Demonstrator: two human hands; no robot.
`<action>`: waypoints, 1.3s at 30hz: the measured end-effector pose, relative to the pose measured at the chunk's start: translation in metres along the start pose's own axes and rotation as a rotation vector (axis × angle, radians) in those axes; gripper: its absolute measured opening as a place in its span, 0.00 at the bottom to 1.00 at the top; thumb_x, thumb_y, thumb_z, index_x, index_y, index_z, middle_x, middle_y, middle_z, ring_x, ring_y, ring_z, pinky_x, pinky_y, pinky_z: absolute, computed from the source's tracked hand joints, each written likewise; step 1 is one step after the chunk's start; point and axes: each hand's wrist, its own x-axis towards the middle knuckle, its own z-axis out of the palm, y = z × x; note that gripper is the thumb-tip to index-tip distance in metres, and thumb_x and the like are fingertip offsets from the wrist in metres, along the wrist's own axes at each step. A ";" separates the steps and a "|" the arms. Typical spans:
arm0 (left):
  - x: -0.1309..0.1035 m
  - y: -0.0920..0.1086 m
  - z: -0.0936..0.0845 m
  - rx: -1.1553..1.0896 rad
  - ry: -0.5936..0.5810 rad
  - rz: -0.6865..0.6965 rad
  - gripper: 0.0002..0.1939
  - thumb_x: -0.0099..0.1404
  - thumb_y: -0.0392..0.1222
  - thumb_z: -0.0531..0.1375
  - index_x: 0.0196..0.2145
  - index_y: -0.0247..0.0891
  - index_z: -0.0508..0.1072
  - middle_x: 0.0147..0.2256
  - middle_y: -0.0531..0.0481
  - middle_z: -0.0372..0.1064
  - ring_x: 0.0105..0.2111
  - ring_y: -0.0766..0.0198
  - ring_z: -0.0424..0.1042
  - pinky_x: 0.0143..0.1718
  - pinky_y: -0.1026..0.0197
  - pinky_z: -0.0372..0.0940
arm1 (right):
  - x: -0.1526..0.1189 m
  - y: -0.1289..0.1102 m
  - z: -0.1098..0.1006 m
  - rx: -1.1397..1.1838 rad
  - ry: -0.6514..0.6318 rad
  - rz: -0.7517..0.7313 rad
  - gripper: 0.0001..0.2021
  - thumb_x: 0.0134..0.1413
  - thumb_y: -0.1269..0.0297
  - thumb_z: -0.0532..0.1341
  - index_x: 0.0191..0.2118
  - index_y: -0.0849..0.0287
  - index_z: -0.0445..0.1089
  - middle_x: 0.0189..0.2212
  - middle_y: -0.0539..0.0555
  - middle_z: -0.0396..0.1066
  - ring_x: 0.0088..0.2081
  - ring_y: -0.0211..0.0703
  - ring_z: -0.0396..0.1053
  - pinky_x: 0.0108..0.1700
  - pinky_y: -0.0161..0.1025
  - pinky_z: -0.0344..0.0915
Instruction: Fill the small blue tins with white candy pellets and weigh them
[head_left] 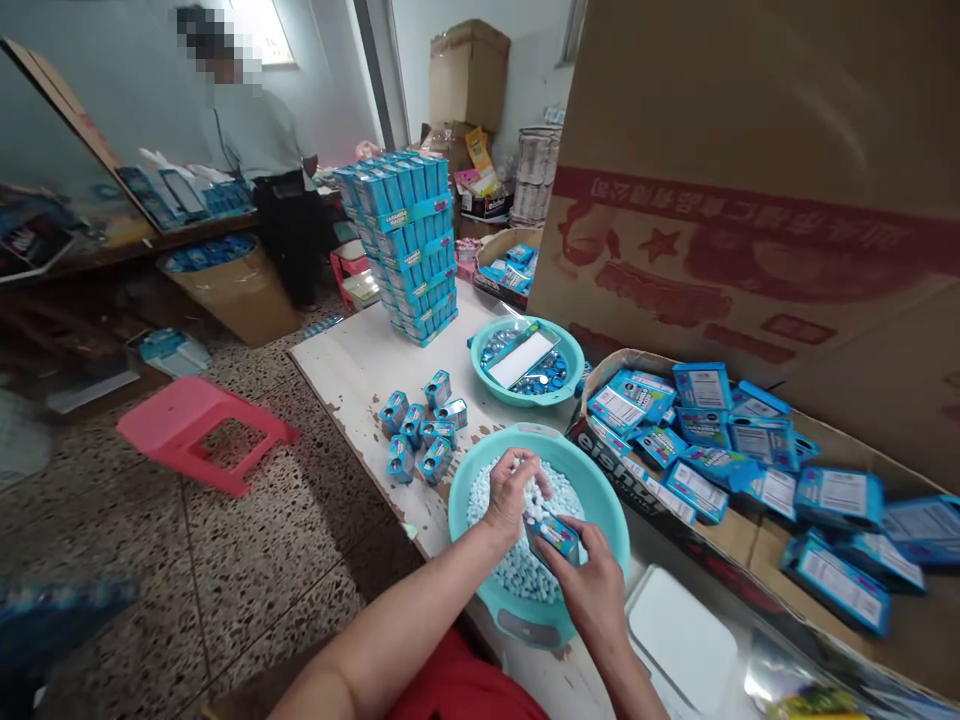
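Note:
My left hand (514,489) is curled around a clump of small white candies (535,500), with some showing below its fingers. My right hand (592,575) grips a small blue tin (556,540), tilted just under the left hand. Both hands are over a turquoise basin (609,470) holding a heap of white and pale blue candies (525,575). Left of the basin stands a cluster of several small blue tins (437,460), with dark round holes in the tops of some.
Beyond lies a second turquoise basin (574,350) of small round blue pieces. A tall stack of blue packs (416,250) stands behind. At right, a carton (592,440) holds blue boxes; a white scale-like device (682,640) sits nearer. A red stool (180,420) and another person (262,130) are left.

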 end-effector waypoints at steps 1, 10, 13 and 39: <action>-0.001 0.000 0.001 0.003 -0.011 0.006 0.14 0.52 0.49 0.62 0.29 0.38 0.64 0.19 0.56 0.65 0.17 0.68 0.64 0.22 0.64 0.59 | 0.001 -0.001 -0.001 0.006 -0.001 0.007 0.20 0.42 0.48 0.64 0.36 0.58 0.71 0.34 0.57 0.73 0.38 0.52 0.70 0.41 0.45 0.64; -0.004 0.007 0.011 0.091 -0.094 0.059 0.12 0.57 0.47 0.60 0.28 0.37 0.64 0.21 0.56 0.65 0.19 0.70 0.64 0.26 0.65 0.59 | 0.003 -0.003 -0.009 0.041 0.015 0.016 0.18 0.42 0.51 0.64 0.37 0.58 0.71 0.34 0.56 0.73 0.38 0.51 0.69 0.42 0.44 0.64; -0.004 0.008 0.015 0.078 -0.094 0.041 0.12 0.56 0.48 0.61 0.29 0.37 0.64 0.22 0.56 0.65 0.19 0.70 0.64 0.24 0.65 0.59 | 0.003 -0.001 -0.012 0.041 0.017 0.014 0.17 0.41 0.53 0.65 0.37 0.58 0.71 0.34 0.56 0.72 0.39 0.51 0.69 0.43 0.45 0.64; -0.012 0.008 0.022 0.165 -0.140 0.014 0.16 0.57 0.53 0.60 0.26 0.37 0.64 0.19 0.55 0.64 0.20 0.67 0.66 0.27 0.64 0.63 | 0.000 -0.013 -0.015 0.135 0.042 0.111 0.14 0.40 0.59 0.66 0.36 0.57 0.71 0.35 0.54 0.73 0.39 0.50 0.69 0.44 0.44 0.64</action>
